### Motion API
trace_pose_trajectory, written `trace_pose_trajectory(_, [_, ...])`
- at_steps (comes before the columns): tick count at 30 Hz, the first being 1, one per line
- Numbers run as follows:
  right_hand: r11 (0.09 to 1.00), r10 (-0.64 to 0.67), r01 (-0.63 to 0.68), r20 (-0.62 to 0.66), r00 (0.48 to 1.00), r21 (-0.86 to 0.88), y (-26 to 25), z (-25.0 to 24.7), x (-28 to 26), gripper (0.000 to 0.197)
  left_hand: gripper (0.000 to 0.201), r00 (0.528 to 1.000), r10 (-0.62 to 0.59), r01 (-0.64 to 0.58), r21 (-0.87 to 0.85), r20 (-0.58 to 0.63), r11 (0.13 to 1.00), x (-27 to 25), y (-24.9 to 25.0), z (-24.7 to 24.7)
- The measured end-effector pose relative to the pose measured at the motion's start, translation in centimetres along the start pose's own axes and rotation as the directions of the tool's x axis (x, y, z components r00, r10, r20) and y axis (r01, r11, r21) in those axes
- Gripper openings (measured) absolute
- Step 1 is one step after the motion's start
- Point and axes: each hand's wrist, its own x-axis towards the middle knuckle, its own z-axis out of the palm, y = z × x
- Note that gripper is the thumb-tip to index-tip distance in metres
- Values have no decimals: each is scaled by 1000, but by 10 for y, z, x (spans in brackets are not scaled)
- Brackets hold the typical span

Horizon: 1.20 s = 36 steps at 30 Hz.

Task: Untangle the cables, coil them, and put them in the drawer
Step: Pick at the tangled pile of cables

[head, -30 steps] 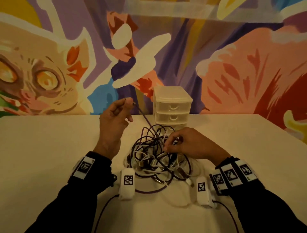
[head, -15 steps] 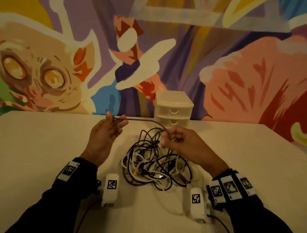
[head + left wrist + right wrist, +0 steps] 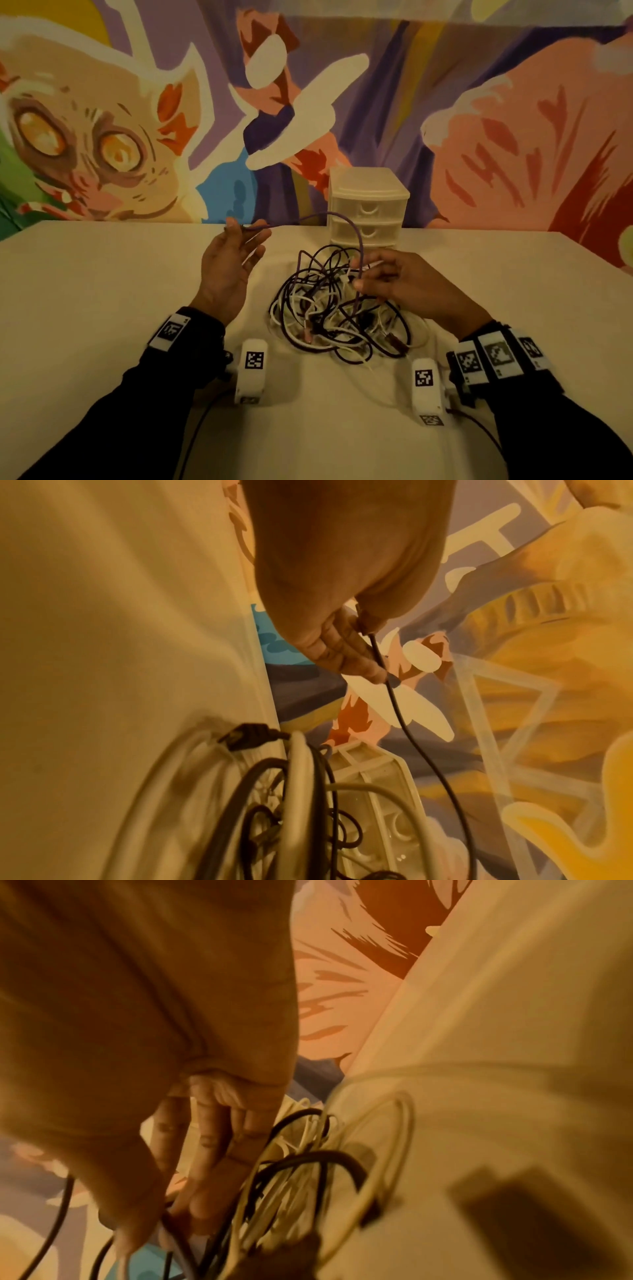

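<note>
Cables [image 3: 329, 308] are seen heaped in one tangled pile, dark and white strands crossing, on the table [image 3: 85, 308]; this pile is taken as the landmark. Nearest the viewer, two white tagged modules [image 3: 252, 371] lie just in front of the pile, one at each front corner.

At the pile's right edge the right hand [image 3: 400, 284] is held over the strands, with thumb and fingertips brought close together on a purple cable [image 3: 359, 240] where it rises from the heap; in the right wrist view the fingers [image 3: 212, 1153] are seen reaching down among the strands, though the exact contact is blurred. To the left of the pile the left hand [image 3: 227, 263] is raised, palm partly up, and the free end of the same cable is pinched between its thumb and fingers [image 3: 346, 653], as the left wrist view shows. The cable arches from that hand over the pile's far side.

Behind the pile a small white drawer unit [image 3: 368, 205] stands with all visible drawers closed.

The task is judged barely begun: one cable is partly drawn out, nothing is coiled, nothing is stowed, and a drawer remains to be opened.
</note>
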Motion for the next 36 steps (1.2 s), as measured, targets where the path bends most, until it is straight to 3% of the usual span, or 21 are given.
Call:
trace_pose_trajectory(3, [991, 22, -20, 16, 1000, -135, 7, 0, 3, 11, 46, 999, -19, 15, -107, -43, 994, 5, 2, -5])
trace_pose_trajectory(5, [990, -30, 27, -22, 999, -140, 0, 3, 4, 8, 38, 997, -56, 44, -231, -45, 972, 7, 6, -7])
trace_pose_trajectory(6, [992, -95, 85, -113, 989, -91, -7, 3, 4, 5, 37, 997, -65, 50, -307, -38, 950, 8, 9, -6])
trace_pose_trajectory(8, [962, -233, 268, -376, 897, 43, -28, -6, 6, 10, 42, 998, -65, 48, -438, -23, 898, 10, 14, -6])
trace_pose_trajectory(9, [941, -255, 326, -434, 864, 95, -36, -9, 7, 11, 42, 998, -59, 45, -464, -15, 885, 12, 17, -7])
trace_pose_trajectory(11, [945, -221, 291, -360, 906, 152, -40, -1, 5, 12, 35, 999, -37, 41, -365, 16, 930, 14, 22, -9])
trace_pose_trajectory(13, [982, -154, 172, -186, 970, 83, -31, 15, 0, 12, 29, 998, -21, 31, -167, 59, 985, 12, 24, -6])
trace_pose_trajectory(14, [986, -138, 152, -176, 975, 67, -31, 17, 0, 12, 29, 997, -16, 23, -83, 80, 996, 10, 26, -3])
trace_pose_trajectory(18, [940, -213, 300, -408, 888, 163, -48, -3, 3, 16, 31, 976, -14, -38, 237, 216, 971, -10, 29, 14])
trace_pose_trajectory(22, [977, -143, 172, -214, 966, 127, -40, 22, -5, 19, 37, 907, -22, -243, 567, 420, 787, -35, 26, 33])
trace_pose_trajectory(28, [967, -134, 158, -131, 982, 199, -40, 21, -9, 29, 22, 871, -8, -381, 684, 492, 622, -37, 16, 34])
trace_pose_trajectory(30, [992, -100, 106, -93, 991, 62, -30, 16, -10, 27, 17, 901, 79, -376, 679, 426, 631, -33, 16, 32])
trace_pose_trajectory(32, [992, -71, 67, -38, 997, -111, -19, 9, -11, 18, 18, 937, 180, -336, 624, 301, 706, -30, 17, 31])
trace_pose_trajectory(34, [977, -13, 35, 107, 994, -208, -11, 6, -13, 7, 28, 963, 203, -268, 512, 180, 816, -27, 17, 30])
trace_pose_trajectory(36, [961, 31, 40, 249, 968, -275, -7, 11, -14, 9, 37, 976, 185, -219, 448, 119, 867, -27, 18, 30])
